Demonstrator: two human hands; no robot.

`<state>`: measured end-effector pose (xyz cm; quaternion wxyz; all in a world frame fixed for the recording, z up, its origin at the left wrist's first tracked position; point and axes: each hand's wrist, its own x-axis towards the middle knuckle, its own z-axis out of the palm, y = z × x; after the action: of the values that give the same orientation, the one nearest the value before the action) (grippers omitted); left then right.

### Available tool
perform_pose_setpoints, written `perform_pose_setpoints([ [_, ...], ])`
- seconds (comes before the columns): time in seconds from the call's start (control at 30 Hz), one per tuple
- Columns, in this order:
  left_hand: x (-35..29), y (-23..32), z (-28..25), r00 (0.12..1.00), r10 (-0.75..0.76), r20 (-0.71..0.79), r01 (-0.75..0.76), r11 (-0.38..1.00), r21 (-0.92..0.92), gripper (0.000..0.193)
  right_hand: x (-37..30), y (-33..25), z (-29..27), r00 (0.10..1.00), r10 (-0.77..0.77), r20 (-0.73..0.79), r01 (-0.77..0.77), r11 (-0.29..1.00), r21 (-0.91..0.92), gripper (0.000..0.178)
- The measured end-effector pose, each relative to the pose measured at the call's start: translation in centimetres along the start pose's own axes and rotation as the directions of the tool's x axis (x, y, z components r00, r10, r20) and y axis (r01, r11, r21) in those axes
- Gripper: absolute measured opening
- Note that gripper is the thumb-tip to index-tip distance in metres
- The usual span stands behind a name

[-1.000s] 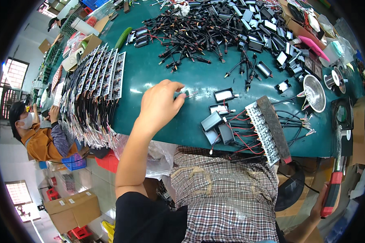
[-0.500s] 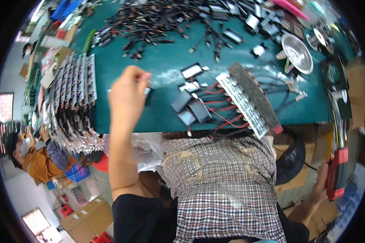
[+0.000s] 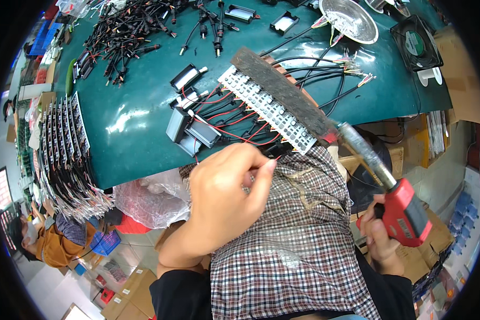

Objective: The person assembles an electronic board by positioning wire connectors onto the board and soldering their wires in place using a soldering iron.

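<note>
My left hand (image 3: 226,192) is at the front edge of the table, thumb and forefinger pinched on the end of a thin red wire (image 3: 277,158). Just beyond it a white strip of circuit boards (image 3: 266,109) lies slanted along a dark, worn bar (image 3: 282,93). Red and black wires run from the strip to grey metal cases (image 3: 202,133) at its left. My right hand (image 3: 381,240) grips a red and black soldering gun (image 3: 405,213). Its metal barrel points up and left, the front end close to the bar's near right end; the exact tip is hard to make out.
Black cables (image 3: 128,37) are heaped at the back left. A metal bowl (image 3: 352,21) and a black fan (image 3: 416,42) stand at the back right. Stacked board strips (image 3: 64,144) hang over the left edge. Another person (image 3: 58,240) sits at the far left.
My left hand has come from over the table's left part down to the strip's near end, now pinching a wire. My right hand has brought the soldering gun inward to the bar; the view has shifted.
</note>
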<state>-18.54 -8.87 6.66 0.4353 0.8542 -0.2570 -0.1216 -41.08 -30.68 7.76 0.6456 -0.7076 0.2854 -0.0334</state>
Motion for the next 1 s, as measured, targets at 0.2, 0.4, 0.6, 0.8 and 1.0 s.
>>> perform_pose_setpoints([
  [0.2, 0.6, -0.9, 4.2, 0.998, -0.025, -0.052, 0.026, 1.000, 0.018, 0.009, -0.3, 1.0, -0.9, 0.983, 0.066, 0.172, -0.011, 0.953, -0.302, 0.020],
  [0.4, 0.7, -1.3, 5.2, 0.995, -0.002, -0.095, 0.010, 0.997, 0.080, 0.009, 0.6, 1.8, 0.1, 0.985, 0.010, 0.170, 0.029, 0.974, -0.223, 0.017],
  [0.6, 0.9, -1.2, 5.4, 0.995, -0.011, -0.102, 0.024, 0.992, 0.125, 0.015, 1.3, 2.1, 0.0, 0.967, -0.051, 0.249, 0.117, 0.960, -0.256, 0.021],
  [0.8, 0.9, -1.2, 5.4, 0.995, -0.032, -0.091, 0.042, 0.993, 0.110, 0.013, 1.2, 2.6, 0.3, 0.977, -0.001, 0.214, 0.040, 0.983, -0.177, 0.021],
  [1.0, 1.1, -1.4, 5.5, 0.993, -0.032, -0.113, 0.042, 0.995, 0.086, 0.007, 1.1, 2.4, 0.4, 0.981, 0.023, 0.194, 0.007, 0.989, -0.151, 0.017],
])
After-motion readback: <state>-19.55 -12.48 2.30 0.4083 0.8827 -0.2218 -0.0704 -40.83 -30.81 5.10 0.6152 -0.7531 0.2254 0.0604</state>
